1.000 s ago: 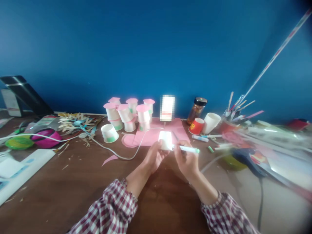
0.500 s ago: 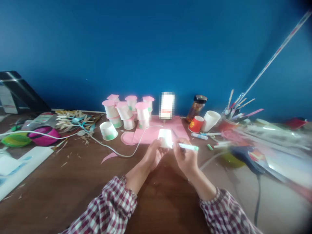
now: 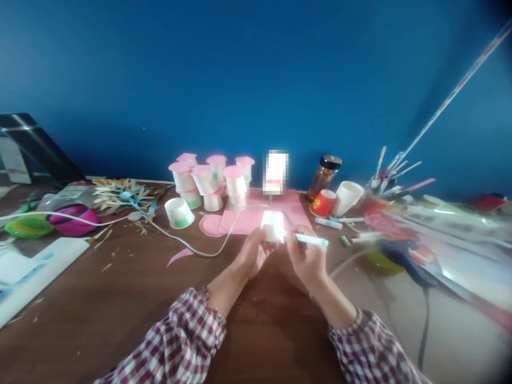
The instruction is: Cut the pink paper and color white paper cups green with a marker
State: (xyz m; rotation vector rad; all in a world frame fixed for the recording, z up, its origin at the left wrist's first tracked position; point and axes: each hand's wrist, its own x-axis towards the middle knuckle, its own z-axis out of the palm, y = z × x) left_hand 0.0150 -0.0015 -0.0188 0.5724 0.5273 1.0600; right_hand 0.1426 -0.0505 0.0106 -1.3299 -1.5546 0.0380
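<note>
My left hand [image 3: 253,252] is closed around the lower left side of a small white paper cup [image 3: 273,226], held above the table. A white marker with a green end [image 3: 311,239] is gripped in my right hand [image 3: 307,256], its other end close to the cup's right side. Whether the tip touches the cup I cannot tell. Behind the cup lies pink paper [image 3: 294,210]. To the left, several stacked paper cups [image 3: 204,181] carry pink paper tops, and a single paper cup [image 3: 179,213] stands in front of them.
On the right are a red cup [image 3: 323,203], a white cup [image 3: 348,198], a dark-lidded jar [image 3: 325,176], loose markers [image 3: 328,223] and a dark glue gun [image 3: 408,258]. A white cable [image 3: 208,254] crosses the table. A power strip [image 3: 44,272] lies left.
The whole view has shifted very slightly. Both hands keep their hold on the cup and the marker, with hardly any movement visible.
</note>
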